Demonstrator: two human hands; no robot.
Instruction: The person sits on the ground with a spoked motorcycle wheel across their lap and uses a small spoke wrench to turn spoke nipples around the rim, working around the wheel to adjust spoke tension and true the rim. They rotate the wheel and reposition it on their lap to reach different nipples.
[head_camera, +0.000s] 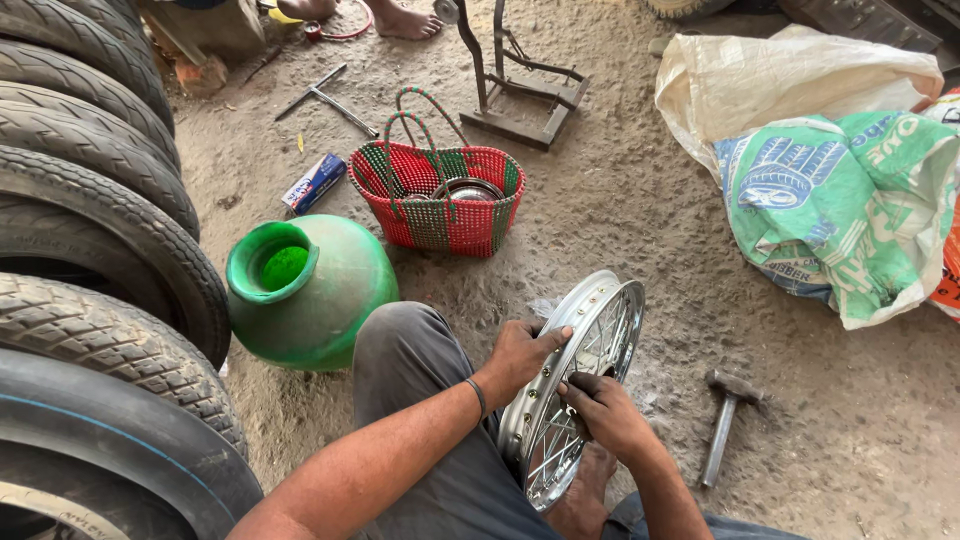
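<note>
Spoked wheel rim (590, 340) upright between both grips, left hand (522, 352) clamped over rim's top edge, right hand (603, 412) fingers pinched at spokes, hammer (724, 420) just right.

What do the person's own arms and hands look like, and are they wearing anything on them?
Both forearms are bare, with no sleeves in view and no gloves. The left hand has a thin dark band around its wrist. The right hand wears nothing visible, and its fingertips look smudged with dark grime.

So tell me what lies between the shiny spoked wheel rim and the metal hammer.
Head view: only bare dusty ground between wheel rim and hammer.
</note>
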